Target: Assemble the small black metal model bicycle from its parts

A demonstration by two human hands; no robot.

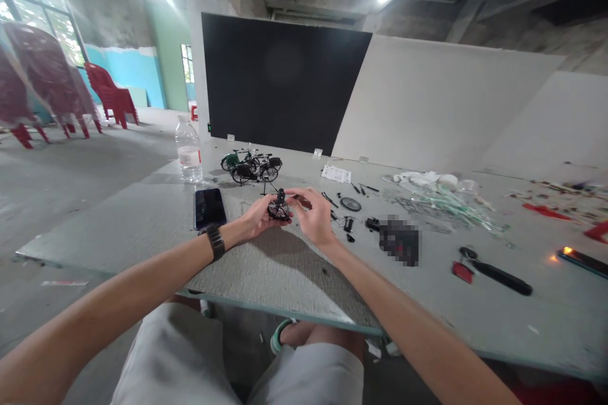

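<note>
My left hand (259,218) holds a small black model wheel assembly (279,207) just above the grey table (285,272), fingers curled round it. My right hand (314,216) is right beside it, thumb and fingers pinched at the wheel's right side, with a small dark part near the fingertips that I cannot make out. A black watch (215,242) sits on my left wrist. Small black parts (349,223) and a loose black wheel (351,204) lie just right of my hands. Two finished model bicycles (251,166) stand behind my hands.
A black phone (209,207) lies to the left, with a water bottle (189,150) behind it. A paper leaflet (336,173), plastic bags (441,199), a black-handled tool (498,273) and red pieces (462,271) lie to the right. Red chairs (111,93) stand far left.
</note>
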